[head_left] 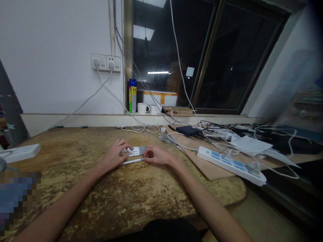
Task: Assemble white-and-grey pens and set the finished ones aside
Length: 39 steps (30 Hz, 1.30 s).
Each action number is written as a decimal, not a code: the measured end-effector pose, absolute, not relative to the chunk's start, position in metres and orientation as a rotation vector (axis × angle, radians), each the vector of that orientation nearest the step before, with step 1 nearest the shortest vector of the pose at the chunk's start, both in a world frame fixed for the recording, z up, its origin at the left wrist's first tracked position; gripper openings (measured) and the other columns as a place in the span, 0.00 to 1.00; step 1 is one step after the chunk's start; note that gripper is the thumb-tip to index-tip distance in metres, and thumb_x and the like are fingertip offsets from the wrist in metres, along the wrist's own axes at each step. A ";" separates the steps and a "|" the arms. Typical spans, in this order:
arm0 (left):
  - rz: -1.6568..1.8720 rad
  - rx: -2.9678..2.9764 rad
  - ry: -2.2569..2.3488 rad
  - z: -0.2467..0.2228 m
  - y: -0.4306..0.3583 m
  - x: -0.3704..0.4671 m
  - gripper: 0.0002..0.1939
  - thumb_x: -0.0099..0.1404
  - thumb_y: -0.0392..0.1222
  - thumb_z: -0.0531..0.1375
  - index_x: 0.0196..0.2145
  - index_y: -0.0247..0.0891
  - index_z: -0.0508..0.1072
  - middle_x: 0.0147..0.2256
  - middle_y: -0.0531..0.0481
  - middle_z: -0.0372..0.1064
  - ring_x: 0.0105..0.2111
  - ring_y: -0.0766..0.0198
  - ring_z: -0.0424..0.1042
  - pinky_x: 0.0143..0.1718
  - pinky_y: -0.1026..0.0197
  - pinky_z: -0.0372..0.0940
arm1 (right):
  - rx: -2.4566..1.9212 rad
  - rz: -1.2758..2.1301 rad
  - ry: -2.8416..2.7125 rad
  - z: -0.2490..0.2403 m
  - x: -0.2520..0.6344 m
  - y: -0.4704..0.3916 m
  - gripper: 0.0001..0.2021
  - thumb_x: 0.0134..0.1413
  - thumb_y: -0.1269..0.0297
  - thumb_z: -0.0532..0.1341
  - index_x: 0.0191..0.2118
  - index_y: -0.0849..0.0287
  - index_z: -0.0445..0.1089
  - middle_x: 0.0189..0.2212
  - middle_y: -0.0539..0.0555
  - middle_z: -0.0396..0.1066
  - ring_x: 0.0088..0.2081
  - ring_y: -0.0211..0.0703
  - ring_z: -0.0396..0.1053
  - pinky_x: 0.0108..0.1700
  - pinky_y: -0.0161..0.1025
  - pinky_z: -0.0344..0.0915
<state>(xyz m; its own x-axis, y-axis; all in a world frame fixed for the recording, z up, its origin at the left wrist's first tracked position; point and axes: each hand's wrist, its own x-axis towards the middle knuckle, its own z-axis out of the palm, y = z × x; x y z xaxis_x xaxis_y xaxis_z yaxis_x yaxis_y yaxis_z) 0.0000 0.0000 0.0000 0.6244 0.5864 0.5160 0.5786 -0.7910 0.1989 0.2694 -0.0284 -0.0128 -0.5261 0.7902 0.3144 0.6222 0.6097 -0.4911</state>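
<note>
Several white and grey pens [137, 151] lie side by side in a row on the worn wooden table. A single pen [133, 161] lies apart from them, on the side nearer me, slightly tilted. My left hand [116, 154] is closed, with thumb and fingers curled round the left ends of the row. At the other side, my right hand [158, 155] is closed too, its fingertips pinching the right end of the single pen. The left end of that pen comes close to my left hand. Fingers partly hide the pen ends.
To the right, a white power strip [230, 165] rests on a brown board [202, 167] with tangled cables and papers [251, 144]. Another white strip [24, 153] sits at the left. A spray can [132, 95] and white mug [142, 108] stand on the windowsill.
</note>
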 end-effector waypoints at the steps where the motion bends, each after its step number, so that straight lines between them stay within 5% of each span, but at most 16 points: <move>1: 0.864 2.843 0.981 0.001 -0.004 0.003 0.11 0.70 0.42 0.55 0.43 0.41 0.77 0.44 0.46 0.70 0.47 0.52 0.66 0.51 0.51 0.62 | -1.081 0.427 -2.326 -0.011 0.268 -0.029 0.06 0.58 0.62 0.67 0.35 0.60 0.78 0.30 0.51 0.74 0.30 0.38 0.67 0.33 0.33 0.59; 16: 0.683 2.907 0.992 0.009 -0.018 0.012 0.18 0.77 0.52 0.51 0.53 0.42 0.74 0.50 0.46 0.76 0.49 0.53 0.73 0.52 0.54 0.64 | -1.012 0.302 -2.240 -0.002 0.256 -0.042 0.12 0.70 0.60 0.57 0.48 0.60 0.74 0.44 0.55 0.77 0.43 0.42 0.71 0.46 0.36 0.62; 22: 0.655 3.061 1.122 0.010 -0.027 0.020 0.20 0.79 0.48 0.45 0.50 0.39 0.74 0.48 0.42 0.77 0.48 0.53 0.74 0.52 0.53 0.64 | -1.176 0.120 -2.290 -0.002 0.245 -0.046 0.18 0.74 0.63 0.49 0.39 0.61 0.75 0.36 0.57 0.78 0.37 0.43 0.71 0.43 0.37 0.60; 31: 0.504 2.908 1.392 0.002 -0.027 0.024 0.21 0.77 0.43 0.44 0.42 0.39 0.76 0.40 0.40 0.80 0.37 0.51 0.78 0.37 0.55 0.64 | -1.244 -0.128 -2.350 -0.009 0.235 -0.046 0.14 0.71 0.70 0.51 0.40 0.63 0.75 0.40 0.62 0.79 0.39 0.46 0.72 0.42 0.38 0.59; 39: 0.609 2.869 1.291 0.002 -0.023 0.019 0.23 0.79 0.48 0.43 0.45 0.40 0.76 0.44 0.42 0.80 0.42 0.51 0.78 0.43 0.54 0.67 | -1.009 -0.026 -2.221 -0.007 0.244 -0.044 0.11 0.72 0.61 0.54 0.41 0.60 0.71 0.39 0.57 0.75 0.43 0.45 0.69 0.48 0.39 0.61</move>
